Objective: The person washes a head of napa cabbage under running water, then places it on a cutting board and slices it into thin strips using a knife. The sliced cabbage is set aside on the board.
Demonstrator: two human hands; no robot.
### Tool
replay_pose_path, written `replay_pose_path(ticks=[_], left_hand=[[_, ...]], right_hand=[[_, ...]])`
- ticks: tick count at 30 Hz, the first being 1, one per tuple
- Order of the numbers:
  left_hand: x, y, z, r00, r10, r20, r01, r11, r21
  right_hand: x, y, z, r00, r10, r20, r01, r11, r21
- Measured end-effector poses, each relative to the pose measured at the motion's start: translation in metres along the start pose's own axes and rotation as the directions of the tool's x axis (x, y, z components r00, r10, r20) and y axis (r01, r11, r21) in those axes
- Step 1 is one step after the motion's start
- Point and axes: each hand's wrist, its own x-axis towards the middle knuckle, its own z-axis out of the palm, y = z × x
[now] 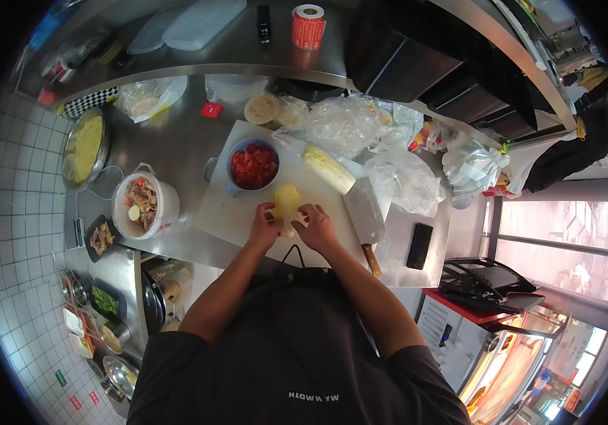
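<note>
A pale yellow cabbage piece point(287, 201), likely napa cabbage, lies on the white cutting board point(219, 210) before me. My left hand point(265, 227) has its curled fingers at the piece's left edge. Opposite it, my right hand point(317, 228) pinches at the right edge with thumb and fingers; its exact contact is hard to make out. Just beyond sits a blue-rimmed colander point(231, 187) of chopped red pieces point(254, 166), perhaps tomato. A larger napa cabbage section point(329, 170) rests at the upper right. Beside it lies a cleaver point(365, 212), its wooden handle towards me.
A white bucket point(168, 204) of meat pieces and a steel bowl point(103, 141) of yellow food stand left. Plastic bags point(407, 178) crowd the back right. A black phone point(419, 246) lies near the right edge. Above the rear counter runs a steel shelf point(229, 68).
</note>
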Motion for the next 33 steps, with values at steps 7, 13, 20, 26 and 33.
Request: replay_pose_path(ticks=[7,13,20,26,33], left_hand=[[-0.004,-0.019,-0.008,0.999,0.046,-0.018,-0.046,0.999,0.005],[-0.012,-0.020,-0.037,0.971,0.224,-0.086,-0.164,0.880,0.445],[-0.026,-0.004,-0.046,0.957,0.287,-0.029,-0.255,0.889,0.380],[-0.029,0.009,-0.032,0.947,0.303,-0.110,-0.225,0.866,0.446],[-0.010,-0.021,-0.079,0.971,0.237,-0.035,-0.194,0.863,0.467]], right_hand=[[-0.005,0.003,0.041,0.978,0.200,-0.065,-0.198,0.980,0.034],[-0.032,0.000,0.047,0.983,0.102,-0.150,-0.108,0.994,-0.031],[-0.015,-0.005,0.066,0.959,0.138,-0.248,-0.143,0.990,-0.002],[-0.016,0.016,0.069,0.920,0.207,-0.333,-0.215,0.976,0.014],[-0.025,-0.014,0.054,0.894,0.236,-0.380,-0.256,0.967,-0.001]])
